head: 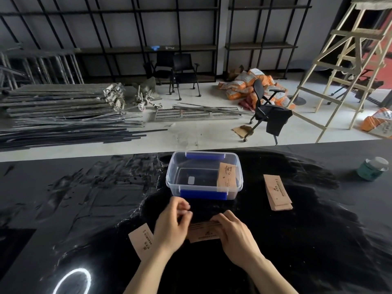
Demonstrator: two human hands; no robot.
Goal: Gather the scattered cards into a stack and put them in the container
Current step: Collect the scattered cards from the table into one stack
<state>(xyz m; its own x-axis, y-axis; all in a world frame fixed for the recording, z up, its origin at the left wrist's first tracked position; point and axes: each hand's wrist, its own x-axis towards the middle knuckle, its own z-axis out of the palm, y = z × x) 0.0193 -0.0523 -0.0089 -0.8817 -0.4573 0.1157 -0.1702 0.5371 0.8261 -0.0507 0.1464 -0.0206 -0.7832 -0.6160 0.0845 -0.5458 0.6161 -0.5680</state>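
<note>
A clear plastic container (172,177) with blue clips stands open on the black table, and one tan card (226,177) leans inside its right end. My left hand (172,225) and my right hand (233,234) meet over a small bunch of tan cards (201,232) just in front of the container; both hands grip its ends. Another tan card (141,238) lies beside my left wrist. A fanned pile of cards (276,192) lies to the right of the container.
A green jar with a pale lid (372,168) stands at the table's far right. A ring light reflects on the glossy tabletop (74,281) near the front edge. Beyond the table are chairs, metal bars and a wooden ladder.
</note>
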